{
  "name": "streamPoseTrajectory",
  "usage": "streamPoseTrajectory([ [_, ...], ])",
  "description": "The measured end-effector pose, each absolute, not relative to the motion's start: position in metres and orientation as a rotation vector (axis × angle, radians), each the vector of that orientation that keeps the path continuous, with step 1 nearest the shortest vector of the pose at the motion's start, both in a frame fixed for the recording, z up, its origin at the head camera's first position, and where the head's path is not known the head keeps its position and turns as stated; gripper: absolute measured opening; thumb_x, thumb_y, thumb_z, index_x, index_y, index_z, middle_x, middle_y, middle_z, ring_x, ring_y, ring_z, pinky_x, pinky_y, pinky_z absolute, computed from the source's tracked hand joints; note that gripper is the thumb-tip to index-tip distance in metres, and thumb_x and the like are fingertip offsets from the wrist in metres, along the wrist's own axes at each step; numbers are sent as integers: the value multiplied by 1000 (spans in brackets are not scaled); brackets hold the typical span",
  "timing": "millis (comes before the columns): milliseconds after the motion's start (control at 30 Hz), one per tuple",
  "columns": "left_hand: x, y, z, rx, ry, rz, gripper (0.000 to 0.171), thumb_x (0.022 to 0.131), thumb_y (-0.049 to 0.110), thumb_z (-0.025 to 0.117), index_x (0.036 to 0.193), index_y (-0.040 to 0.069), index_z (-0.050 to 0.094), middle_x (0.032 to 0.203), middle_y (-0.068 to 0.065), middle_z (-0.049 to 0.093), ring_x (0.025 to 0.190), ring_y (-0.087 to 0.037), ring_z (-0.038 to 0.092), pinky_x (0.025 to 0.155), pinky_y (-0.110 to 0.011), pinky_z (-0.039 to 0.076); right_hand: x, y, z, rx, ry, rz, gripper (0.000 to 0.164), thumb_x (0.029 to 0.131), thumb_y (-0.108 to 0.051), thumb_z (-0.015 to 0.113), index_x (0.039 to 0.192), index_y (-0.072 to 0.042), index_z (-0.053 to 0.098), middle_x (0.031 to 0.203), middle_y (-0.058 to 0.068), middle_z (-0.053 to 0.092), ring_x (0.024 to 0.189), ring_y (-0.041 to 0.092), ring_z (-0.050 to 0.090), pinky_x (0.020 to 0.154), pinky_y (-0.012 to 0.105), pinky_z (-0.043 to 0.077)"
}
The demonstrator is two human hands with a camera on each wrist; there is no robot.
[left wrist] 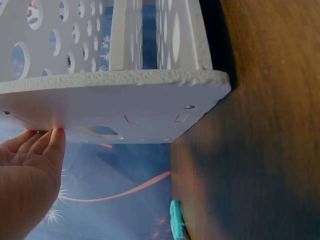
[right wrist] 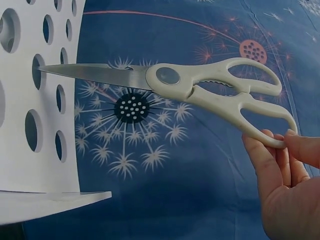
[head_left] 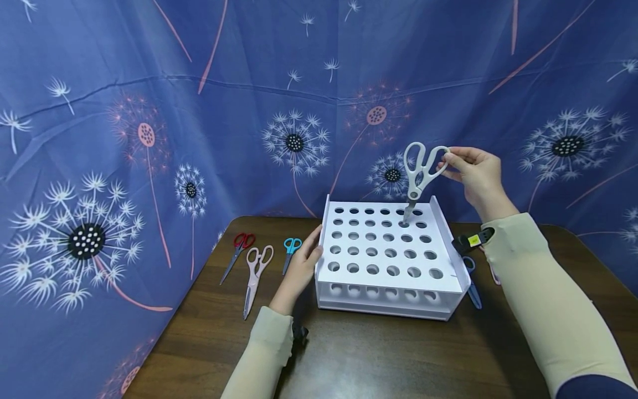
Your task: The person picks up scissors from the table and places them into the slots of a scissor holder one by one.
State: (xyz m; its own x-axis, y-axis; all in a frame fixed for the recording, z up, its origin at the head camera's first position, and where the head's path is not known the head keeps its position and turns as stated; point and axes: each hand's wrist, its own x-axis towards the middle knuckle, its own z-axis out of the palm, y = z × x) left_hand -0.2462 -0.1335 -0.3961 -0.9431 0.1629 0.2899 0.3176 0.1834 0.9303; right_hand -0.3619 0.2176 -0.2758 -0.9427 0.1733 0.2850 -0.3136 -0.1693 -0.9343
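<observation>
Red scissors (head_left: 238,251), pink scissors (head_left: 253,278) and turquoise scissors (head_left: 289,252) lie on the table (head_left: 209,343). The left hand (head_left: 297,271), fingers straight, touches the white holed rack (head_left: 379,282). Kitchen scissors (head_left: 415,188) point down, tip at a hole; the right hand (head_left: 476,172) pinches one loop.

Head view fwd/down, farther; wrist views nr; rack (head_left: 380,244) in all 3.

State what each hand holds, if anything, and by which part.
The right hand pinches the white-handled metal scissors by the rim of one handle loop. The left hand grips nothing; its fingers touch the side of the white, round-holed rack.
</observation>
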Motion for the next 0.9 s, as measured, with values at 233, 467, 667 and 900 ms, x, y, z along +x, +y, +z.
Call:
streamPoseTrajectory([
  [233, -245, -133, -395, -482, -2323, -1863, 51, 102, 9, 42, 151, 0, 29, 150, -24, 37, 134, -39, 43, 106, -50, 38, -362, 220, -278, 145, -1813, 2189, 14, 85, -7, 70, 99, -7, 74, 79, -4, 72, 69, 8, 70, 64, 18, 55],
  [467, -254, -134, -406, -495, -2303, -1885, 51, 102, 9, 42, 151, 1, 29, 150, -25, 37, 134, -39, 43, 106, -52, 37, -362, 222, -281, 124, -1843, 2178, 19, 85, -8, 71, 103, -4, 72, 78, -5, 71, 69, 8, 70, 64, 17, 55],
  [667, -266, -135, -424, -467, -2287, -1866, 51, 103, 13, 44, 152, 10, 32, 151, -16, 40, 134, -33, 45, 107, -49, 38, -361, 225, -283, 113, -1837, 2200, 15, 84, -8, 72, 99, -7, 73, 77, -6, 72, 69, 8, 71, 64, 19, 56],
  [900, -267, -136, -425, -460, -2290, -1839, 51, 103, 15, 45, 152, 12, 33, 152, -12, 41, 134, -31, 45, 107, -49, 38, -359, 225, -287, 149, -1878, 2189, 17, 84, -7, 72, 101, -6, 73, 79, -6, 73, 71, 7, 71, 65, 19, 56],
])
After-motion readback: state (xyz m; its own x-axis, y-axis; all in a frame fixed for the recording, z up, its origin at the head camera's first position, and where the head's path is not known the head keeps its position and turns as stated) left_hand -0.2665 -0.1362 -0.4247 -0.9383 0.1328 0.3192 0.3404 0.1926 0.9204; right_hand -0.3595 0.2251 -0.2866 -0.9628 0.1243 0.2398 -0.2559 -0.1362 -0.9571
